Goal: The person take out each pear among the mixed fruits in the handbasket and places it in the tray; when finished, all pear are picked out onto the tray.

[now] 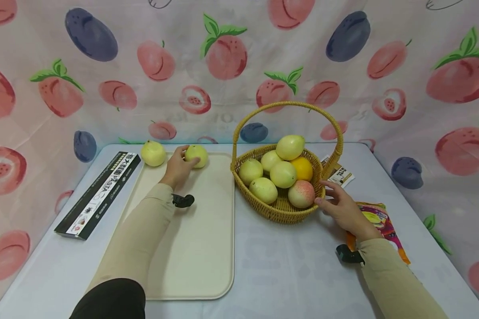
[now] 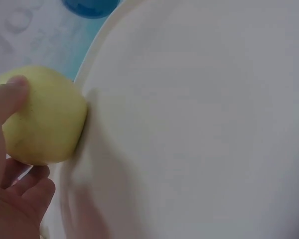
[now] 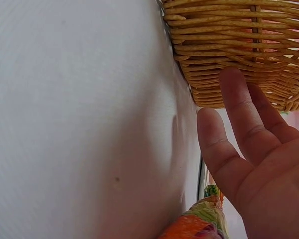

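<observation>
At the far edge of the cream tray [image 1: 199, 230], my left hand [image 1: 178, 167] grips a round yellow-green fruit [image 1: 197, 156]. The left wrist view shows the thumb on one side of this fruit [image 2: 45, 114] and curled fingers under the other, close against the tray's rim. A second yellow-green fruit [image 1: 153, 153] sits at the tray's far left corner. My right hand [image 1: 343, 208] is at the right side of the wicker basket [image 1: 279, 215], its loosely extended fingers [image 3: 239, 107] right at the weave. Inside the basket are several yellow-green fruits [image 1: 283, 174], an orange [image 1: 302, 169] and a peach [image 1: 301, 194].
Left of the tray lies a long black pasta box [image 1: 100, 195]. A colourful snack bag [image 1: 383, 226] lies under the right forearm, and a small printed packet [image 1: 341, 175] sits behind the basket. A tall handle [image 1: 289, 104] arches over the basket. Fruit-patterned cloth hangs behind the table.
</observation>
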Available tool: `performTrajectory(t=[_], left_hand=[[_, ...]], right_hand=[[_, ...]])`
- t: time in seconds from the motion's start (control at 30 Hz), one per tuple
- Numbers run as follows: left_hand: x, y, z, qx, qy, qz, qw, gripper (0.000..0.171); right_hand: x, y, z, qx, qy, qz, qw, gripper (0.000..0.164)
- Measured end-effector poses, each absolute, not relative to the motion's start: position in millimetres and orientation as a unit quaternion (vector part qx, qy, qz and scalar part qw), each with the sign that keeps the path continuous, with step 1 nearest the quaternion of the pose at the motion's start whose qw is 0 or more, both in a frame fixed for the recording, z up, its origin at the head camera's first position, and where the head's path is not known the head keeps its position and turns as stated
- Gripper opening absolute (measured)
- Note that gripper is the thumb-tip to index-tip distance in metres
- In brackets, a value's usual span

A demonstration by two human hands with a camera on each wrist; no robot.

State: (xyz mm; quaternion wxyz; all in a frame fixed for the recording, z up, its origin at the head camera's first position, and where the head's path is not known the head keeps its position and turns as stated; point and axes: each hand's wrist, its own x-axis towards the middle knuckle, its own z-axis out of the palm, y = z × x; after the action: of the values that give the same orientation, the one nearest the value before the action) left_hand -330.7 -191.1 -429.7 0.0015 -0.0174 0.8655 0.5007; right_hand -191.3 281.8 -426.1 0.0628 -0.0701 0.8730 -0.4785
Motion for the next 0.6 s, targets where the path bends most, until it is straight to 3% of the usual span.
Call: performTrajectory(t=[0.6], left_hand=[[-339.6, -181.5, -432.1, -0.025, 0.879, 0.474, -0.044, 0.072]], right_hand=[[-190.9, 281.9, -425.5, -0.067, 0.871, -0.482, 0.066, 0.067]])
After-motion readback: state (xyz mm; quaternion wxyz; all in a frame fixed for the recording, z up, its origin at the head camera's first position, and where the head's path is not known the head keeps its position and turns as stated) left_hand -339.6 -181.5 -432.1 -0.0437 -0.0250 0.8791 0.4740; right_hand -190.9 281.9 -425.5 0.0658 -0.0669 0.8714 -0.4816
